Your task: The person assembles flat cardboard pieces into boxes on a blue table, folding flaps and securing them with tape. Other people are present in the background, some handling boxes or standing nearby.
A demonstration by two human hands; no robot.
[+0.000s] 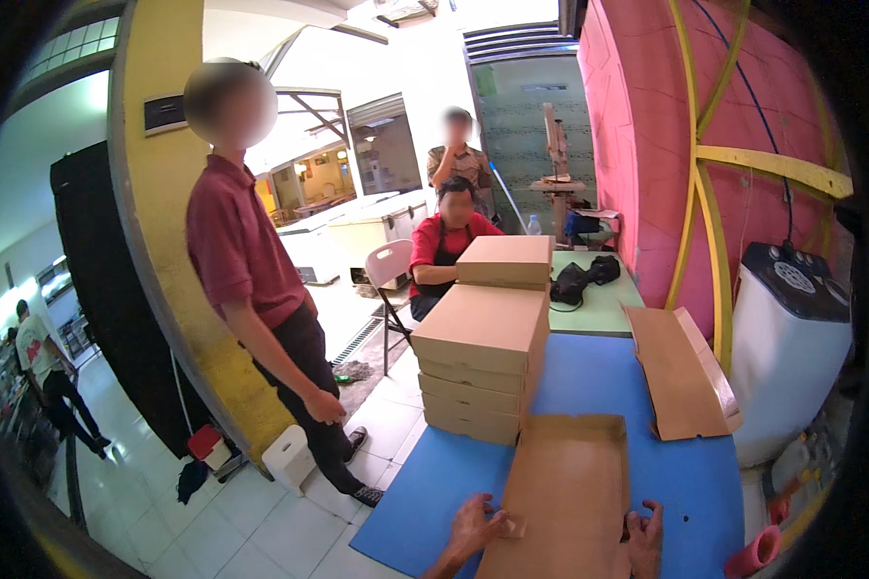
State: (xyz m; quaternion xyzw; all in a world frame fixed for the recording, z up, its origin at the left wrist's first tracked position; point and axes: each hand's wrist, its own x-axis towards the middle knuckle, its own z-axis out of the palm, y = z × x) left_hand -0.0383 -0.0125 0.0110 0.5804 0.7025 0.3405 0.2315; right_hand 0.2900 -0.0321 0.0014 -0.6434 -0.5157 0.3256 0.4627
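Blue tabletop point(690, 487) in the foreground bears an open cardboard tray point(570, 482), flanked by a left hand point(475, 529) with fingers loosely spread and a half-curled right hand point(644, 534); whether either pinches the card cannot be told. Probably light, stiff but easily creased, it should hold best by its side walls. Stacked closed boxes point(473, 333) crowd its far-left corner; beyond them sits a person in red point(427, 246).

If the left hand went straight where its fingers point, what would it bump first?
The left hand would probably bump the left edge of the open brown box first. They look very close, but whether they already touch is unclear.
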